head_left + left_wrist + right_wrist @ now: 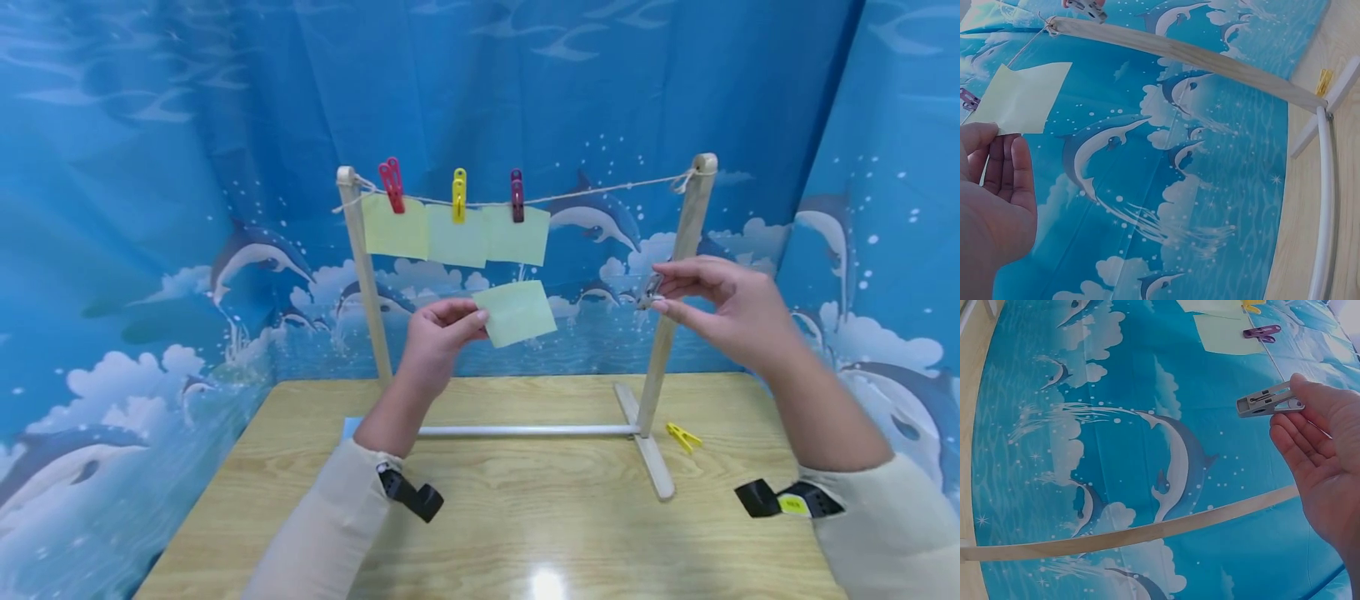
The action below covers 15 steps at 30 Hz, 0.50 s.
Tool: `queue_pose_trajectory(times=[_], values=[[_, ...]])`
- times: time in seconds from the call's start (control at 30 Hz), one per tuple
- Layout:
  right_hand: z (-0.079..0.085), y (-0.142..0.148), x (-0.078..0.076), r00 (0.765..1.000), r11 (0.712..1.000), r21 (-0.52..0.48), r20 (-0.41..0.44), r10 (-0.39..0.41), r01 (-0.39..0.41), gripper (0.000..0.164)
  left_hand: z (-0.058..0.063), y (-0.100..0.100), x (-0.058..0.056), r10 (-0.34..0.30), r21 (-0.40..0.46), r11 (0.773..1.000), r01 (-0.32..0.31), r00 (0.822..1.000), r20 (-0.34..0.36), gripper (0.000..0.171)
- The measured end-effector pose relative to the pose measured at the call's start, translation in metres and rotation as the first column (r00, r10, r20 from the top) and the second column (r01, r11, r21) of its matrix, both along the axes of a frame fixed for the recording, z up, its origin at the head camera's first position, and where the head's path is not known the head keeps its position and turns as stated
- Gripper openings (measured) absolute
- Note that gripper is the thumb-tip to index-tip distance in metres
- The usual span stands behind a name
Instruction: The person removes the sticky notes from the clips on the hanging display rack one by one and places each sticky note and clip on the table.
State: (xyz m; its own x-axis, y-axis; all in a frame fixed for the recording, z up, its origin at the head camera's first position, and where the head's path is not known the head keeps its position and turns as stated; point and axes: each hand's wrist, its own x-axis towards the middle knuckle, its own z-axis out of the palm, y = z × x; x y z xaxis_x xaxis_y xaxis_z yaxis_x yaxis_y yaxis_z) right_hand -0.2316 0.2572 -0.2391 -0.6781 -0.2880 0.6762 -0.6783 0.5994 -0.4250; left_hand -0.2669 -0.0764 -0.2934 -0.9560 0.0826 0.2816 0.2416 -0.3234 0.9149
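Note:
My left hand pinches a pale green paper square by its left edge, below the string. At the right post, my right hand holds a grey clothespin between thumb and fingertips; its jaws point left. Three paper squares hang side by side from the string. A red clothespin is on the yellowish square, a yellow clothespin on the middle square, and a dark purple clothespin on the right square.
A wooden post and another wooden post carry the string, joined low down by a white bar. On the wooden table lies a loose yellow clothespin beside the right foot. A blue dolphin-print curtain stands behind.

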Motion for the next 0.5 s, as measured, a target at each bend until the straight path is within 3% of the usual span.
queue_pose_trajectory(times=[0.5], values=[[-0.024,0.001,0.008,1.0,0.998,-0.069,0.02,0.008,-0.007,0.038,-0.012,-0.024,0.008,0.014,0.077,0.997,-0.018,0.999,0.046,0.014]])
